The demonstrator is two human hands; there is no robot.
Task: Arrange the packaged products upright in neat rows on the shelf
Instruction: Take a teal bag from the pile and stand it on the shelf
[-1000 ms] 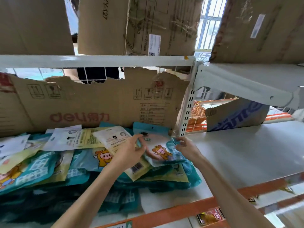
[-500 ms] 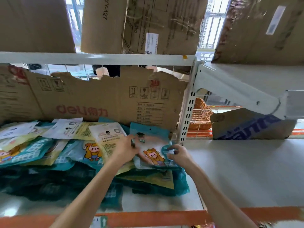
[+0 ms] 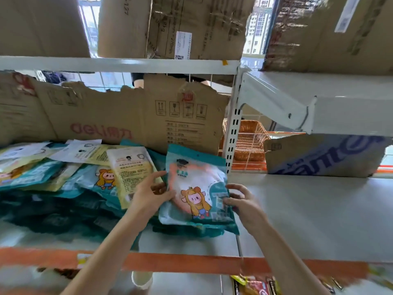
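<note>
A teal and white packet with a cartoon girl [image 3: 195, 188] stands tilted up at the right end of a loose pile of flat packets [image 3: 70, 177] on the white shelf [image 3: 308, 213]. My left hand [image 3: 151, 196] grips the packet's left edge. My right hand [image 3: 242, 203] holds its lower right corner with the fingers curled round it. A yellow packet [image 3: 131, 173] lies just left of it, partly under my left hand. The pile's lower layers are dark and blurred.
A torn cardboard sheet [image 3: 110, 116] lines the back of the shelf. The white upright post [image 3: 232, 133] divides the two bays. A blue-printed cardboard piece [image 3: 325, 156] leans at the back right; a wicker basket [image 3: 246, 137] sits behind. Boxes [image 3: 170, 26] fill the shelf above.
Both hands have lifted the cartoon-girl packet from lying flat on the pile to a raised, more upright tilt. The view has shifted upward and closer.
</note>
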